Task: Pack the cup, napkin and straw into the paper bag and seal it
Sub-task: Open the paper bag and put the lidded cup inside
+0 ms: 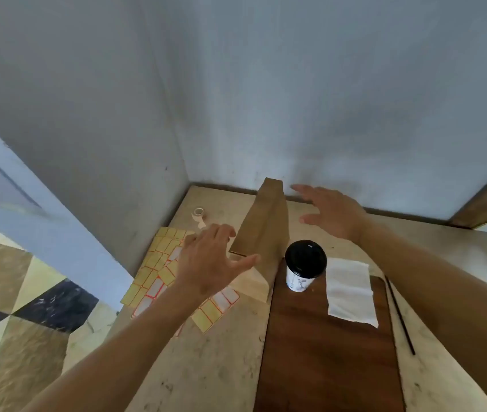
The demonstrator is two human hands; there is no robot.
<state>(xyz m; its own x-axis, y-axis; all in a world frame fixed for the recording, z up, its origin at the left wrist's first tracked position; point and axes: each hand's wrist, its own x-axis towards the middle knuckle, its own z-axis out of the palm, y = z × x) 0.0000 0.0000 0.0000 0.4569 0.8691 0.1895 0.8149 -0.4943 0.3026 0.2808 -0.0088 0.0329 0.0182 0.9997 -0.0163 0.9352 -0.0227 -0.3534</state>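
A brown paper bag (266, 224) stands upright near the back of the table, its top folded flat. My left hand (209, 263) hovers just left of its base with fingers spread, holding nothing. To the bag's right my right hand (331, 209) is held open, a little apart from it. A white cup with a black lid (304, 264) stands on a dark wooden board (325, 352) in front of the bag. A white napkin (350, 291) lies on the board right of the cup. A thin black straw (399, 315) lies along the board's right edge.
Sheets of yellow and white stickers (159, 272) lie under my left forearm at the table's left edge. A small tape roll (199, 212) sits at the back left. Walls close the corner behind the bag. Tiled floor (13, 307) shows at the left.
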